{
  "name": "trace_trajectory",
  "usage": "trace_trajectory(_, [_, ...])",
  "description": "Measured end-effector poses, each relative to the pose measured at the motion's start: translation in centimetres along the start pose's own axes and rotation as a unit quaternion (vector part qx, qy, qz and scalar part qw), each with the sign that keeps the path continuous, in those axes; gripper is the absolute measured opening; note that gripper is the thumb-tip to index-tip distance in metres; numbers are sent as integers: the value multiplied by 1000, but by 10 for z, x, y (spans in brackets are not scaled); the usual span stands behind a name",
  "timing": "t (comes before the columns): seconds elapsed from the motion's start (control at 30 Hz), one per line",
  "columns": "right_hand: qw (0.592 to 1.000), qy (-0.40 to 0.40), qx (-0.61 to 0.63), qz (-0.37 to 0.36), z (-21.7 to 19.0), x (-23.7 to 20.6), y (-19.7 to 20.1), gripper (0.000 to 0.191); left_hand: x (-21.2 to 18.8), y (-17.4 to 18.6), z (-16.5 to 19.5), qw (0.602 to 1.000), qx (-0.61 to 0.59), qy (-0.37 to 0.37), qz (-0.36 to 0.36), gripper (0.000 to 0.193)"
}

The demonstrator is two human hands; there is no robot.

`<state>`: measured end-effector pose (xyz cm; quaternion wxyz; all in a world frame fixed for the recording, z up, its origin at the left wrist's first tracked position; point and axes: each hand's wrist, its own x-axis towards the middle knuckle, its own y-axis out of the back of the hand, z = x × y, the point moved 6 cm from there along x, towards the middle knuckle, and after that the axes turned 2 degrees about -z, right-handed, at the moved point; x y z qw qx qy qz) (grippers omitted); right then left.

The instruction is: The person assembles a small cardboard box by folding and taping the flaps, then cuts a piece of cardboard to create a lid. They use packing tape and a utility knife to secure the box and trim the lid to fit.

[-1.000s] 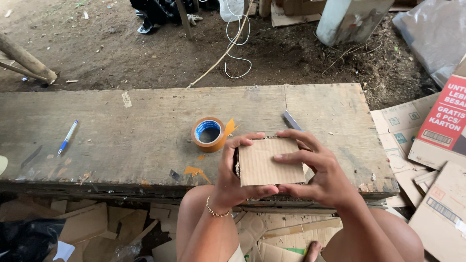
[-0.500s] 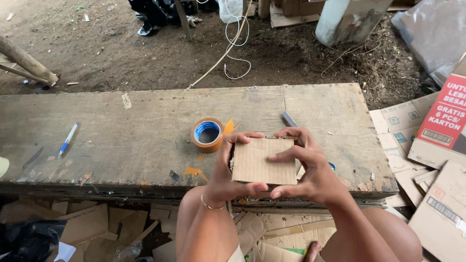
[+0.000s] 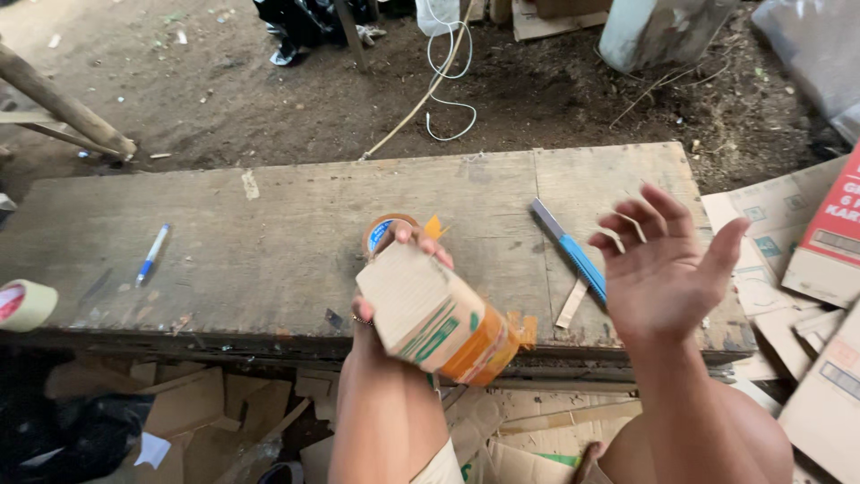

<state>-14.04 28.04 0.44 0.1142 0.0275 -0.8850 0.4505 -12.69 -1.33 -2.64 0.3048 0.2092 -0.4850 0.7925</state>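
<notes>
We see a long, worn wooden board (image 3: 269, 242) spanning the view, its surface scratched and stained, with bare dirt ground (image 3: 224, 90) beyond it and flattened cardboard sheets (image 3: 770, 233) lying off its right end. More cardboard scraps (image 3: 179, 412) lie under its near edge.

Above the near edge of the board, our left hand (image 3: 385, 269) grips a small folded cardboard box (image 3: 439, 318), tilted so one plain end faces us; its side carries green print and a band of orange tape with a loose tab at the lower right. The fingers curl over the far top edge of the box, which is held clear of the board.

Our right hand (image 3: 667, 269) is empty, palm turned inward with fingers spread, hovering over the right part of the board and well apart from the box.

Just behind the left hand a roll of tape (image 3: 381, 231) with a blue core rests on the board, partly hidden. A blue utility knife (image 3: 573, 255) lies diagonally between the two hands, a thin strip of cardboard (image 3: 571, 305) beside it. Far to the left lie a blue pen (image 3: 150, 254) and, at the picture's edge, another tape roll (image 3: 22, 305).
</notes>
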Motion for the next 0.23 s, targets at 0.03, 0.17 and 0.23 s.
trace_trajectory(0.03, [1000, 1, -4, 14, 1, 2, 9, 76, 0, 5, 1, 1000, -5, -9, -19, 87])
trace_trajectory(0.17, [995, 8, -103, -4, 19, -3, 29, 56, -7, 23, 8, 999, 20, -26, -40, 88])
trace_trajectory(0.23, [978, 17, -202, -57, 29, -6, 28, 56, -5, 31, 10, 997, 32, -41, -55, 89])
